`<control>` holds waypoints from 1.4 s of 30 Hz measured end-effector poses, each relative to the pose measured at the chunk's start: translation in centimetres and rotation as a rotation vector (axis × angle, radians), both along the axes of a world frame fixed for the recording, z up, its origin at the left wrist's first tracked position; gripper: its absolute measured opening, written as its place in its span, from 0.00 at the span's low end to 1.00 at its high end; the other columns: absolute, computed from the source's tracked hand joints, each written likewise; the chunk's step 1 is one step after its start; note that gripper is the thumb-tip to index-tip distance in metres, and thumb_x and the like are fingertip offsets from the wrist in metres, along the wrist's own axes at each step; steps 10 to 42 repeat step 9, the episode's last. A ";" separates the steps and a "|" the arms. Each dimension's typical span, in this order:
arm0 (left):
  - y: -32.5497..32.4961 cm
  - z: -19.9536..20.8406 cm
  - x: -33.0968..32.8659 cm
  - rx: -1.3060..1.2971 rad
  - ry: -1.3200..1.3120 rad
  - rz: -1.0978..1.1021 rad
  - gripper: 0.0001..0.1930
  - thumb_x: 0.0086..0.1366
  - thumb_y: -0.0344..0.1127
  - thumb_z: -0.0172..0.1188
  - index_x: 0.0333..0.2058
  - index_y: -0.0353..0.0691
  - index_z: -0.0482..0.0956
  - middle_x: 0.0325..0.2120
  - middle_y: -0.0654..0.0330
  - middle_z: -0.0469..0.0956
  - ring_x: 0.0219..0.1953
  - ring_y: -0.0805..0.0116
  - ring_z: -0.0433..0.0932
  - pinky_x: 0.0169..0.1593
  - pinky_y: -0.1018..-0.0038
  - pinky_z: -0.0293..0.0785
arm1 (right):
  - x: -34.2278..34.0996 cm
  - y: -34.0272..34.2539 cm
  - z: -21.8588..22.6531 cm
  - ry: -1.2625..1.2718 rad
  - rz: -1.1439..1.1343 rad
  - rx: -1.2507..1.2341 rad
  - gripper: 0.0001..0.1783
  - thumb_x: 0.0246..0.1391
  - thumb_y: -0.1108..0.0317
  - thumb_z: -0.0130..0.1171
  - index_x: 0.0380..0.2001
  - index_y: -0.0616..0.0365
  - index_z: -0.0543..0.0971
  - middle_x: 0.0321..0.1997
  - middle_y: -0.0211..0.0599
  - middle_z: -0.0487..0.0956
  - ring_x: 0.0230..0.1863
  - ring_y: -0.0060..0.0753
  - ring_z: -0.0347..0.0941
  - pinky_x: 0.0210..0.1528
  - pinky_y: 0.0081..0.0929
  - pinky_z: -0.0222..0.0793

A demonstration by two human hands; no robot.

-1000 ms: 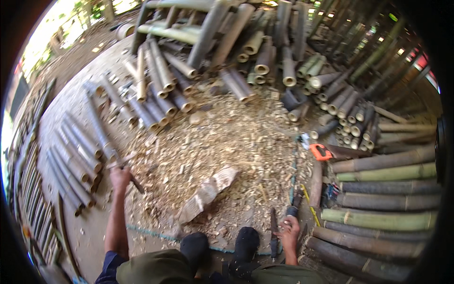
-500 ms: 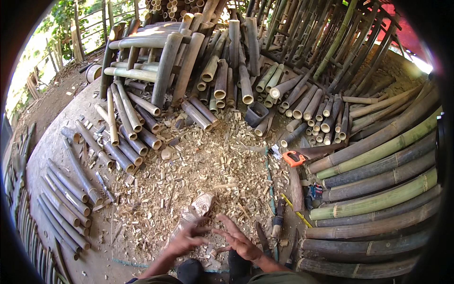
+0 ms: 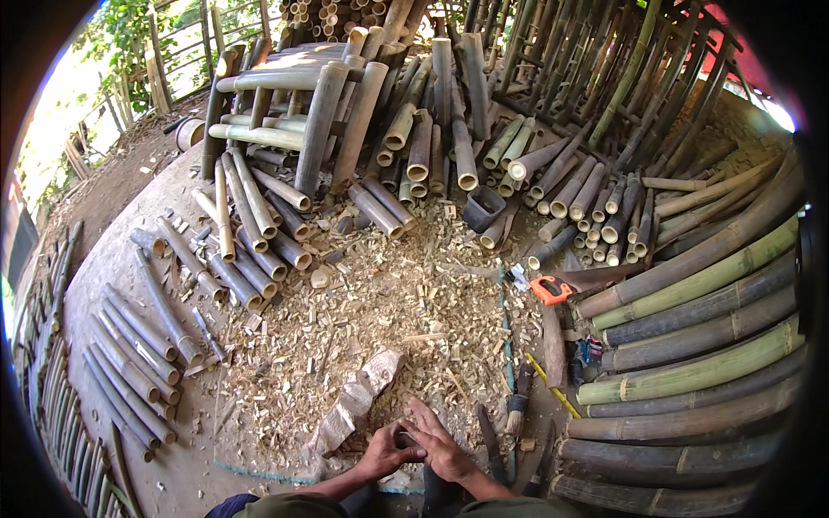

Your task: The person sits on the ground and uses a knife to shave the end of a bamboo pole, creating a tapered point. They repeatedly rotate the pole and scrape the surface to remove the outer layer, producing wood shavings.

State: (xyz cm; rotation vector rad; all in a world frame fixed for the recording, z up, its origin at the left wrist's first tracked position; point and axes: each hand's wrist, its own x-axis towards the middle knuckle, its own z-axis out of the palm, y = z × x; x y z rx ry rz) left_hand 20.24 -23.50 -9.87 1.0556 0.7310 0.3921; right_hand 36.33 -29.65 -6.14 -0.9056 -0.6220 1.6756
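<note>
Low in the head view my hands meet over the ground in front of me. My left hand [image 3: 393, 451] is curled, its fingertips against my right hand [image 3: 439, 451]; whether anything small lies between them is hidden. The right hand's fingers stretch forward, side by side. A crumpled, pale sack-like piece [image 3: 358, 404] lies just beyond my left hand on a bed of bamboo chips [image 3: 389, 311]. Right of my hands lie a dark blade [image 3: 490, 442] and a dark-wrapped tool with a pale end [image 3: 518, 399].
An orange-handled saw [image 3: 550, 290] lies at right, near a wooden stick [image 3: 553, 347] and a yellow strip [image 3: 553, 386]. Long bamboo poles [image 3: 691, 380] line the right side. Cut bamboo pieces [image 3: 138, 354] lie at left. A bamboo chair [image 3: 311, 129] and black container [image 3: 484, 209] stand farther back.
My hands were apart and blurred; now they touch each other. The left hand has moved right and its fingers have curled. The whole view has shifted slightly.
</note>
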 end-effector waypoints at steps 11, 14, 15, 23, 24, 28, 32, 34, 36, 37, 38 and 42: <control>0.0 -2.3 0.0 0.493 0.372 -0.146 0.26 0.61 0.43 0.76 0.53 0.40 0.78 0.37 0.56 0.88 0.40 0.58 0.86 0.46 0.60 0.82 | 2.6 -2.7 1.6 0.044 -0.088 -0.112 0.45 0.68 0.61 0.50 0.79 0.56 0.39 0.85 0.43 0.37 0.82 0.45 0.43 0.80 0.40 0.41; 0.0 -2.3 0.0 0.493 0.372 -0.146 0.26 0.61 0.43 0.76 0.53 0.40 0.78 0.37 0.56 0.88 0.40 0.58 0.86 0.46 0.60 0.82 | 2.6 -2.7 1.6 0.044 -0.088 -0.112 0.45 0.68 0.61 0.50 0.79 0.56 0.39 0.85 0.43 0.37 0.82 0.45 0.43 0.80 0.40 0.41; 0.0 -2.3 0.0 0.493 0.372 -0.146 0.26 0.61 0.43 0.76 0.53 0.40 0.78 0.37 0.56 0.88 0.40 0.58 0.86 0.46 0.60 0.82 | 2.6 -2.7 1.6 0.044 -0.088 -0.112 0.45 0.68 0.61 0.50 0.79 0.56 0.39 0.85 0.43 0.37 0.82 0.45 0.43 0.80 0.40 0.41; 0.0 -2.3 0.0 0.493 0.372 -0.146 0.26 0.61 0.43 0.76 0.53 0.40 0.78 0.37 0.56 0.88 0.40 0.58 0.86 0.46 0.60 0.82 | 2.6 -2.7 1.6 0.044 -0.088 -0.112 0.45 0.68 0.61 0.50 0.79 0.56 0.39 0.85 0.43 0.37 0.82 0.45 0.43 0.80 0.40 0.41; 0.0 -2.3 0.0 0.493 0.372 -0.146 0.26 0.61 0.43 0.76 0.53 0.40 0.78 0.37 0.56 0.88 0.40 0.58 0.86 0.46 0.60 0.82 | 2.6 -2.7 1.6 0.044 -0.088 -0.112 0.45 0.68 0.61 0.50 0.79 0.56 0.39 0.85 0.43 0.37 0.82 0.45 0.43 0.80 0.40 0.41; 0.0 -2.3 0.0 0.493 0.372 -0.146 0.26 0.61 0.43 0.76 0.53 0.40 0.78 0.37 0.56 0.88 0.40 0.58 0.86 0.46 0.60 0.82 | 2.6 -2.7 1.6 0.044 -0.088 -0.112 0.45 0.68 0.61 0.50 0.79 0.56 0.39 0.85 0.43 0.37 0.82 0.45 0.43 0.80 0.40 0.41; 0.0 -2.3 0.0 0.493 0.372 -0.146 0.26 0.61 0.43 0.76 0.53 0.40 0.78 0.37 0.56 0.88 0.40 0.58 0.86 0.46 0.60 0.82 | 2.6 -2.7 1.6 0.044 -0.088 -0.112 0.45 0.68 0.61 0.50 0.79 0.56 0.39 0.85 0.43 0.37 0.82 0.45 0.43 0.80 0.40 0.41; 0.0 -2.3 0.0 0.493 0.372 -0.146 0.26 0.61 0.43 0.76 0.53 0.40 0.78 0.37 0.56 0.88 0.40 0.58 0.86 0.46 0.60 0.82 | 2.6 -2.7 1.6 0.044 -0.088 -0.112 0.45 0.68 0.61 0.50 0.79 0.56 0.39 0.85 0.43 0.37 0.82 0.45 0.43 0.80 0.40 0.41; 0.0 -2.3 0.0 0.493 0.372 -0.146 0.26 0.61 0.43 0.76 0.53 0.40 0.78 0.37 0.56 0.88 0.40 0.58 0.86 0.46 0.60 0.82 | 2.6 -2.7 1.6 0.044 -0.088 -0.112 0.45 0.68 0.61 0.50 0.79 0.56 0.39 0.85 0.43 0.37 0.82 0.45 0.43 0.80 0.40 0.41; 0.0 -2.3 0.0 0.493 0.372 -0.146 0.26 0.61 0.43 0.76 0.53 0.40 0.78 0.37 0.56 0.88 0.40 0.58 0.86 0.46 0.60 0.82 | 2.6 -2.7 1.6 0.044 -0.088 -0.112 0.45 0.68 0.61 0.50 0.79 0.56 0.39 0.85 0.43 0.37 0.82 0.45 0.43 0.80 0.40 0.41; 0.0 -2.3 0.0 0.493 0.372 -0.146 0.26 0.61 0.43 0.76 0.53 0.40 0.78 0.37 0.56 0.88 0.40 0.58 0.86 0.46 0.60 0.82 | 2.6 -2.7 1.6 0.044 -0.088 -0.112 0.45 0.68 0.61 0.50 0.79 0.56 0.39 0.85 0.43 0.37 0.82 0.45 0.43 0.80 0.40 0.41; 0.0 -2.3 0.0 0.493 0.372 -0.146 0.26 0.61 0.43 0.76 0.53 0.40 0.78 0.37 0.56 0.88 0.40 0.58 0.86 0.46 0.60 0.82 | 2.6 -2.7 1.6 0.044 -0.088 -0.112 0.45 0.68 0.61 0.50 0.79 0.56 0.39 0.85 0.43 0.37 0.82 0.45 0.43 0.80 0.40 0.41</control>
